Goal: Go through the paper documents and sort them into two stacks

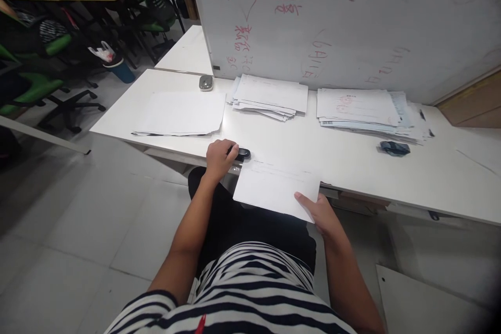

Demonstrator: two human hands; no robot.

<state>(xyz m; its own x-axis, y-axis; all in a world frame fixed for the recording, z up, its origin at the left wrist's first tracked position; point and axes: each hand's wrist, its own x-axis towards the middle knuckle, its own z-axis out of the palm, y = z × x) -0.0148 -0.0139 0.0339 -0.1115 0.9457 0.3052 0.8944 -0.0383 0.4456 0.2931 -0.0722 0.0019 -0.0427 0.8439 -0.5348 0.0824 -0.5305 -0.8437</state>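
Observation:
Near the desk's front edge, my left hand [219, 158] is closed around a black stapler [244, 153], whose rounded front end points at the top left corner of some printed paper [276, 188]. Whether the corner sits inside the stapler's jaws I cannot tell. My right hand [323, 214] grips that paper by its lower right corner, thumb on top and fingers hidden underneath. The paper lies partly over the desk edge and partly above my lap; how many sheets it has does not show.
On the white desk [352, 167] are a flat paper pile [180, 112], a middle stack [272, 93], a right stack [356, 107], a grey rounded mouse-like object [205, 82] and a dark crumpled item [394, 148]. A whiteboard [352, 26] stands behind. Chairs and a blue bin [120, 70] are at left.

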